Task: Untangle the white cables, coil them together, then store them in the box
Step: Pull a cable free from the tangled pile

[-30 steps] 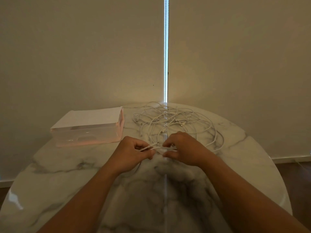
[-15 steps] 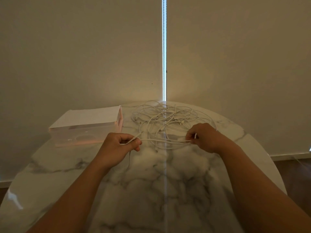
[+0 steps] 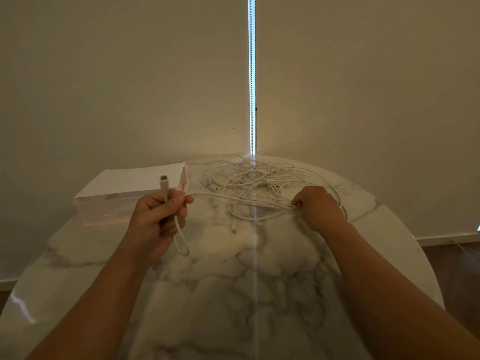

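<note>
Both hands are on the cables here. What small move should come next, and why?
Probably pull the left hand leftward, away from the pile, while the right hand holds back the strands it pinches. The left hand grips one cable just below its free plug, and that cable stretches across to the right hand, so it looks ready to slide out.

A round white marble table (image 3: 259, 294) with grey veining stands close to two pale roller blinds (image 3: 117, 87), a thin strip of daylight (image 3: 251, 74) between them and a bead chain (image 3: 255, 74) beside it, with pale skirting board (image 3: 446, 239) and dark floor (image 3: 462, 276) at the lower right.
</note>
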The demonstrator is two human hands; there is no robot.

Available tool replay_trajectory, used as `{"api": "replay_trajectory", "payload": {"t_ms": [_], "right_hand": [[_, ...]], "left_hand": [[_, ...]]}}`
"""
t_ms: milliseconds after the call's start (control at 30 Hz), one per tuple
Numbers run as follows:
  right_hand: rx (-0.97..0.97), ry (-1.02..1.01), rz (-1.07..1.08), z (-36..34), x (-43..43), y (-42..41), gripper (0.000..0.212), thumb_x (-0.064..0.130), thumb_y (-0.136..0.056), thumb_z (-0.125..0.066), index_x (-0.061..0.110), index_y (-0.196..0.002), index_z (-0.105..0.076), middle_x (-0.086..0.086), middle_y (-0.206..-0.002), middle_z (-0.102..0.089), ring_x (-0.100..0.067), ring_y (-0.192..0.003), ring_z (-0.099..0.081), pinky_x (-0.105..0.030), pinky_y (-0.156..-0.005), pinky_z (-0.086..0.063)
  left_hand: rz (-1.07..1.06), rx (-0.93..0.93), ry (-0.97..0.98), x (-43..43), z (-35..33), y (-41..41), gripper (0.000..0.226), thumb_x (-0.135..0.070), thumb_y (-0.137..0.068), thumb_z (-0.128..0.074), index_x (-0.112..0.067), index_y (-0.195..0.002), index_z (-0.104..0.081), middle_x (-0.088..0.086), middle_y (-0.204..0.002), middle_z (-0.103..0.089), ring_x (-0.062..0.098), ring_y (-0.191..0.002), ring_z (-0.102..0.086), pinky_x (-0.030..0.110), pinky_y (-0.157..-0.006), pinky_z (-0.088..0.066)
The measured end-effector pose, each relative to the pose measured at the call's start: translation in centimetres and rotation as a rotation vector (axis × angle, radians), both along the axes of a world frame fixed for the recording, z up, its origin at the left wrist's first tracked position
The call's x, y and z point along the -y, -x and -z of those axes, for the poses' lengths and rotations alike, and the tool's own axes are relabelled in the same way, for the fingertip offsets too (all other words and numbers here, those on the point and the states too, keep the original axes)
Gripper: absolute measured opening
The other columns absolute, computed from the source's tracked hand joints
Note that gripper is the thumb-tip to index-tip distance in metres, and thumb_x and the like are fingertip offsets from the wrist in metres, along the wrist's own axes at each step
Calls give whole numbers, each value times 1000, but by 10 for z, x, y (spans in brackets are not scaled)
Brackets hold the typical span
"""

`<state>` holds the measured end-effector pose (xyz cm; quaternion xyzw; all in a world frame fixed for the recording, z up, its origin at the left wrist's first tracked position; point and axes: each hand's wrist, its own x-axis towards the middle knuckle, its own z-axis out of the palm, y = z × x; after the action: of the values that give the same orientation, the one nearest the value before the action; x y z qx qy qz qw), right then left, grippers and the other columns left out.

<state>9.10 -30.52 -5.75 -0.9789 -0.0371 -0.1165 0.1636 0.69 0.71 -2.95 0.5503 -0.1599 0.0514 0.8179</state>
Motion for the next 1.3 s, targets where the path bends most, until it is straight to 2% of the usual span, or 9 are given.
{"api": "replay_trajectory", "payload": {"t_ms": [100,233,433,567,667,800,1000,1100,1300], "right_hand": [[-18,46,-35,-3,-5,5,37,-6,-84,-54,14,-108,-73,-8,-113,-65,-25,-102,-62,-31,-83,-51],[116,2,-336,-7,-22,24,44,12,-87,-66,24,-130,-61,-3,-106,-48,-22,-100,-44,-31,-85,-38],[122,-104,-592,-3,-50,39,15,19,-87,-69,22,-99,-76,1,-84,-56,-15,-77,-54,-28,-71,-43],[-2,-63,-657,-3,-45,41,13,17,-86,-69,21,-95,-77,10,-79,-54,-2,-70,-50,-10,-66,-36],[-97,-41,-658,-8,-39,40,14,14,-88,-68,20,-96,-77,17,-66,-53,-2,-63,-51,-9,-64,-37],[-193,-148,-676,-12,-32,40,12,9,-88,-68,15,-95,-77,19,-54,-60,-1,-64,-63,-16,-67,-49],[-335,-149,-680,-19,-24,43,19,6,-87,-65,17,-97,-77,12,-69,-72,0,-71,-68,-13,-70,-48],[-382,-140,-696,-22,-22,44,18,6,-86,-68,19,-94,-77,9,-73,-75,0,-70,-68,-15,-72,-48],[-438,-132,-701,-22,-20,44,12,16,-84,-75,25,-90,-77,11,-69,-73,-3,-65,-65,-30,-77,-53]], "left_hand": [[92,2,56,-2,1,1,40,-37,-52,-92,-7,-70,-72,3,-52,-58,8,-38,-14,22,-43,-11],[62,-6,-157,5,3,2,46,-46,-56,-90,-7,-75,-75,7,-58,-58,4,-36,-23,22,-43,-12],[-91,-136,-182,6,1,1,57,-58,-58,-84,-5,-78,-75,3,-57,-55,5,-35,-24,16,-37,-17],[-247,-287,-240,1,4,-5,37,-38,-88,-63,-2,-93,-70,2,-64,-47,7,-41,-22,18,-37,-16],[-333,-436,-311,-9,7,-11,22,-22,-96,-59,-2,-101,-66,2,-67,-42,8,-44,-24,17,-37,-18],[-368,-490,-620,-16,14,-13,10,-8,-97,-50,-3,-97,-59,8,-75,-44,13,-49,-30,21,-42,-24],[-384,-453,-1314,-27,14,-10,32,6,-85,-44,-12,-103,-64,15,-86,-66,22,-52,-65,30,-50,-54],[-370,-527,-1448,-37,13,-11,30,8,-77,-51,-4,-100,-66,15,-83,-68,24,-54,-70,38,-66,-61],[-431,-487,-1664,-48,20,-15,41,-12,-57,-71,-12,-98,-65,9,-89,-64,25,-78,-65,36,-71,-58]]}}
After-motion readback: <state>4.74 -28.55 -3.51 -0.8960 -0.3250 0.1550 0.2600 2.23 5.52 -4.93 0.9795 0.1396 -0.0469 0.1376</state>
